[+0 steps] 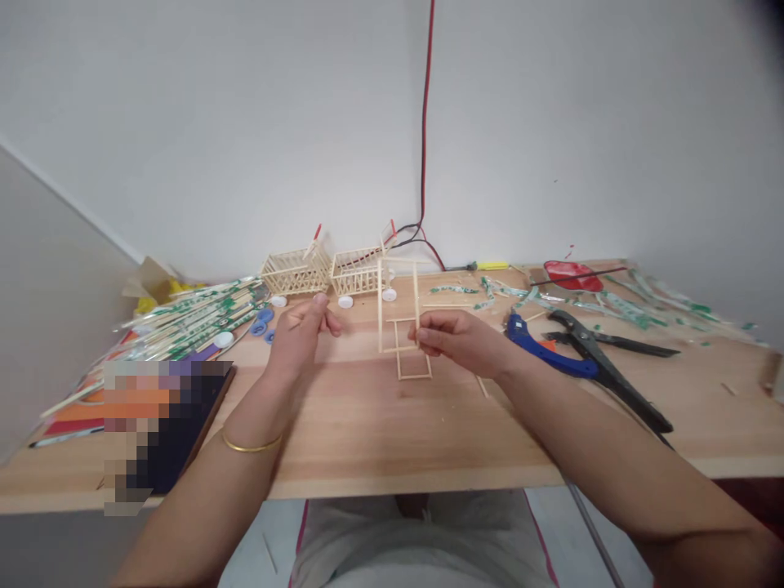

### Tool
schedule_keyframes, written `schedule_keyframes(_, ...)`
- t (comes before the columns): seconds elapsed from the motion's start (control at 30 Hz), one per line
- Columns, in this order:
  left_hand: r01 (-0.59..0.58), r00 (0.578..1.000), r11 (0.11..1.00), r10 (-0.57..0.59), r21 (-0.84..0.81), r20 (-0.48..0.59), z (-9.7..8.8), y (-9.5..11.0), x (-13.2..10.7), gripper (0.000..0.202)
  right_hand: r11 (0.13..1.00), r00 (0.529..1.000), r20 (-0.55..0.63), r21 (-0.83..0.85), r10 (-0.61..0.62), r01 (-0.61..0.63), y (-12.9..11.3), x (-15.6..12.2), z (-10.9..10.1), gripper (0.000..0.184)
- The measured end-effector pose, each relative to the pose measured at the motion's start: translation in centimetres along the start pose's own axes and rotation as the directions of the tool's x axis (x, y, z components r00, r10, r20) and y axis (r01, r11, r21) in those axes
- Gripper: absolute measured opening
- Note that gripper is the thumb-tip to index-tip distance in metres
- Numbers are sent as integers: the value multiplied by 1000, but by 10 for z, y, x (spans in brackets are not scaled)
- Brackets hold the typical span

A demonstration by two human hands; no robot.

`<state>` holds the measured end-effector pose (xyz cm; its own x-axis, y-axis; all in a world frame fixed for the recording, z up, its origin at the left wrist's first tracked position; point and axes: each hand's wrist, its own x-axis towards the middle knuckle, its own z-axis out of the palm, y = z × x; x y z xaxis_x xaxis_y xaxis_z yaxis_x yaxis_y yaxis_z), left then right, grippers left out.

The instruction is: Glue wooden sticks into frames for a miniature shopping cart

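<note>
My right hand (456,339) is closed, pinching the right side of an upright frame of thin wooden sticks (398,306) that stands on the wooden table (367,425). A smaller stick frame (412,359) lies flat just below it. My left hand (303,331) hovers left of the frame with fingers curled and pinched together; a short stick seems to sit between them. Behind the hands stand two small stick baskets (322,273) with white bottle caps (346,302) beside them.
Wrapped sticks in green and white packets (196,318) pile up at the left, above coloured paper sheets (86,408). A blue glue gun (545,347) and black pliers (612,371) lie at the right. Torn wrappers (618,306) and a red-black cable (424,163) sit at the back.
</note>
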<state>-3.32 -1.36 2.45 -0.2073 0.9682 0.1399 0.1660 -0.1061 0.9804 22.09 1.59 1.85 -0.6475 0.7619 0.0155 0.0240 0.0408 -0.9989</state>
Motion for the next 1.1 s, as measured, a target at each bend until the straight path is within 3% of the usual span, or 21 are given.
schedule_keyframes(0.1,-108,993,988,102,-111,-58,1,1,-1,32,996,997,-68,75,-46,51,-3,-1,-6,27)
schedule_keyframes(0.13,-100,995,981,96,-163,-34,3,1,-2,30,996,995,-83,71,-53,59,-3,-1,-7,28)
schedule_keyframes(0.27,133,977,930,-64,-343,203,11,0,-6,31,997,999,-50,-72,4,-7,-2,1,-6,32)
schedule_keyframes(0.4,367,892,824,-181,-431,415,18,-5,-10,39,982,997,61,-184,51,-39,3,3,2,36)
schedule_keyframes(0.5,455,841,784,-223,-422,493,23,-7,-13,36,979,991,122,-202,54,-29,4,3,7,36)
schedule_keyframes(0.67,462,834,814,-265,-351,483,25,-5,-17,28,978,991,115,-206,62,-37,4,3,8,38)
schedule_keyframes(0.87,511,784,820,-320,-260,531,23,-6,-16,24,978,993,84,-201,78,-60,9,4,6,42)
schedule_keyframes(1.1,457,842,820,-275,-344,463,24,-8,-15,20,982,998,-69,-187,-5,-8,6,4,4,49)
